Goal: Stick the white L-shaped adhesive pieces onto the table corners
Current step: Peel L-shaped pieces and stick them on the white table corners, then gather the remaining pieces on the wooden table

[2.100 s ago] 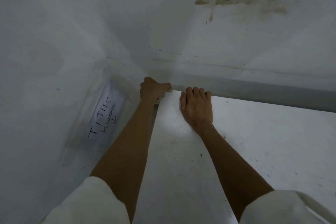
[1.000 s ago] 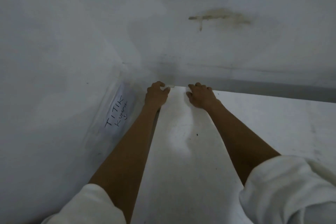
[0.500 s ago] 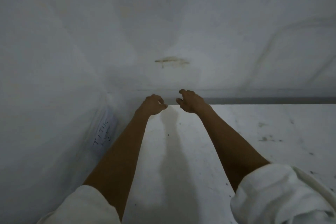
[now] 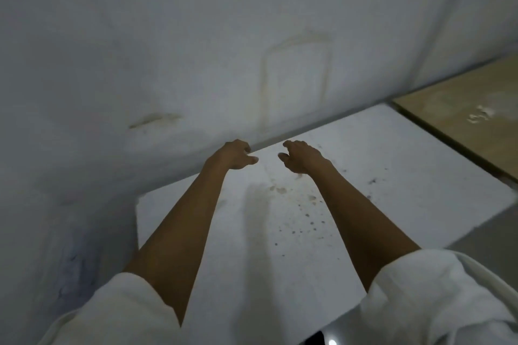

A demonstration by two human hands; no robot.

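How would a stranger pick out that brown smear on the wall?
Start at the white wall behind the white table. Just up-left of the left hand lies the smear: a short solid brown streak, unlike the faint rectangular outline to its right.

Left hand, right hand: outstretched, loosely curled.

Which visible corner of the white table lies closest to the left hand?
The left corner by the wall, the only one on the side of the left hand. The two right corners lie beyond the right hand.
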